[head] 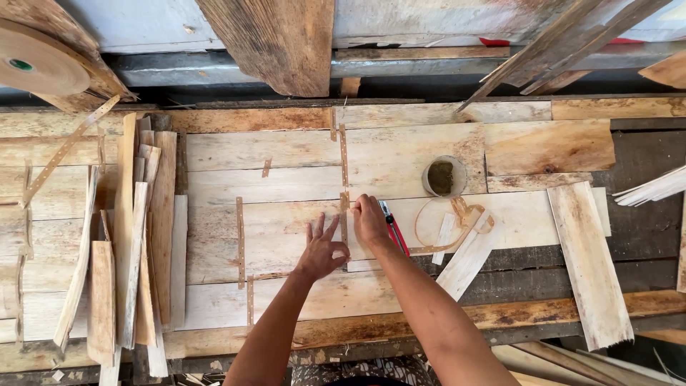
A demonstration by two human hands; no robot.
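Narrow brown perforated paper tape strip [344, 214] is lying on the pale thin wood veneer sheets [286, 232], long axis running 12 to 6, right btwn both hands. Left hand [323, 250] is sitting at 7 of it, fingers spread flat, pressing, grasping nothing. Right hand [370, 220] is touching it at 3, fingertips pinching/pressing the tape; nearer w/ forearm angling in from 5. Red-handled cutter [393, 229] is lying just beside it on the tabletop [429, 318].

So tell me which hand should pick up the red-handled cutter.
Right. The right hand presses the tape strip directly beside the red-handled cutter; the left hand lies flat on the veneer sheet, farther away.
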